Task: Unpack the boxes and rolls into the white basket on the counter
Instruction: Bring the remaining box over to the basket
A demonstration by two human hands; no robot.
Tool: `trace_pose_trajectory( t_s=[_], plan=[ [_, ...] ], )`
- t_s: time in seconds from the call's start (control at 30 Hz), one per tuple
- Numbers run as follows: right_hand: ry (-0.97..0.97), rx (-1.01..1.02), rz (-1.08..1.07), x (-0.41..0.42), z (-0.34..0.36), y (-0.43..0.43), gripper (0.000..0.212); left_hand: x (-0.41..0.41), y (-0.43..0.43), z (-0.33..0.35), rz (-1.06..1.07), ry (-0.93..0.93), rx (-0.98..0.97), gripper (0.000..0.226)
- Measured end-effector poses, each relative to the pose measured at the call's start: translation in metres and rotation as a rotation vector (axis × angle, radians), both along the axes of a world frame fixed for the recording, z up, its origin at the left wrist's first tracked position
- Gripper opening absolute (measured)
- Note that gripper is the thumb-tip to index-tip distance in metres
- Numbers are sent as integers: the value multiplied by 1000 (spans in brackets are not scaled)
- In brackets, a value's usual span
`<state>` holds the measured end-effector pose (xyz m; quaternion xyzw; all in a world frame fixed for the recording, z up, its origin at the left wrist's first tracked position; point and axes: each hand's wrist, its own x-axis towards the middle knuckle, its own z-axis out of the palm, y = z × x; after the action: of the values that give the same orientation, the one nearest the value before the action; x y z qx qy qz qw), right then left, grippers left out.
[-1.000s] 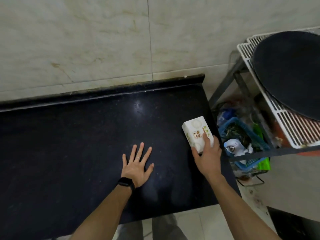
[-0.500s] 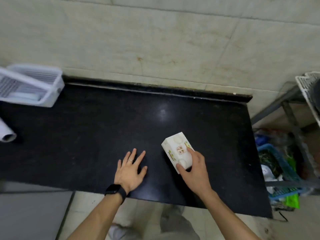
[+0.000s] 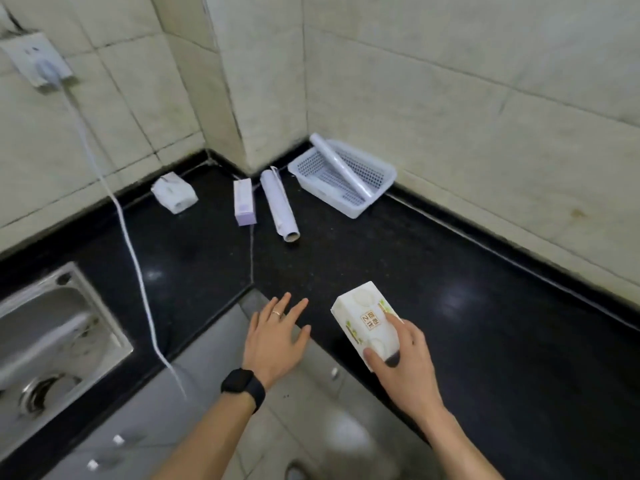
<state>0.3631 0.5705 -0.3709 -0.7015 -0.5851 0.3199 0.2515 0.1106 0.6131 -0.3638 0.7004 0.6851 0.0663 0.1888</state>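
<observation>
One white box (image 3: 367, 320) is pinched between the thumb and fingers of the right hand (image 3: 405, 362). The left hand (image 3: 273, 337) is open and flat, empty. The white basket (image 3: 346, 178) sits far past the fingertips; a loose pinch might drop the box.

The right hand (image 3: 405, 365) has carried the white printed box (image 3: 363, 317) left along the front edge of the desk (image 3: 485, 306); the left hand (image 3: 273, 337) has moved to its inner corner.
</observation>
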Motion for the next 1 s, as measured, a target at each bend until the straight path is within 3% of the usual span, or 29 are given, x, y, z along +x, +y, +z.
trace_pose_trajectory(
  t_s=[0.3, 0.7, 1.0],
  plan=[
    [-51, 2, 8, -66, 0, 102, 78, -89, 58, -6, 154, -23, 0, 56],
    [-144, -117, 15, -75, -29, 239, 79, -90, 191, -26, 152, 27, -145, 56],
    [-181, -143, -38, -87, -42, 292, 81, -101, 256, -66, 146, 83, -274, 59]
  ],
)
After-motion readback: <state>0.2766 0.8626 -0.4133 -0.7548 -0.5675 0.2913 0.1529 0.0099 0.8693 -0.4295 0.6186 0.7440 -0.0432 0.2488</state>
